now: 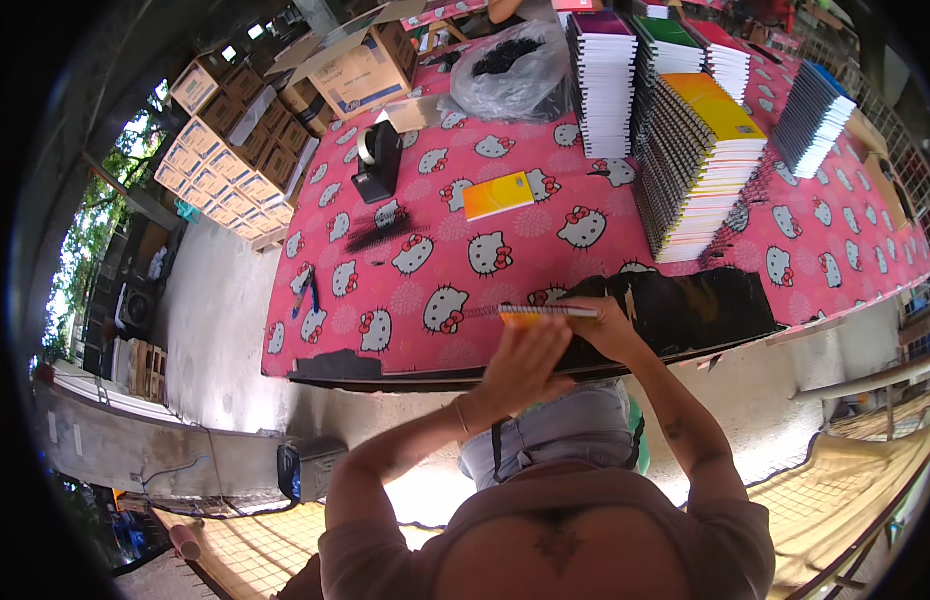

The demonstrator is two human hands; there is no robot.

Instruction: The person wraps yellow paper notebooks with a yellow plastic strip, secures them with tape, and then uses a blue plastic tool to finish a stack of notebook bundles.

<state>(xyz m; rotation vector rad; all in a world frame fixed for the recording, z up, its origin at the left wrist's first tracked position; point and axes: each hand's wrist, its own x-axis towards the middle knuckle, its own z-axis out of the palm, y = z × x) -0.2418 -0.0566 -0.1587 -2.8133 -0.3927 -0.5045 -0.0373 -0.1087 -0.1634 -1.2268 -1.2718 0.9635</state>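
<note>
At the table's near edge, my right hand [607, 332] grips the right end of a small spiral notebook [520, 318] with a yellow-orange cover, holding it on edge with the bound side up. Against its cover lies my left hand [525, 362], fingers stretched out and slightly blurred. A thin wire coil [479, 312] sticks out past the notebook's left end. Farther off, a yellow-orange notebook [499, 196] lies flat on the table. To the right rises a tall stack of yellow-covered spiral notebooks [700, 165].
Behind are purple [605, 95], green [670, 38], red [723, 55] and blue [815, 115] notebook stacks. A plastic bag of black coils [510, 80], a tape dispenser [380, 165] and pliers-like tool [307, 290] sit on the pink tablecloth [435, 265]. Cartons [235, 160] stand left.
</note>
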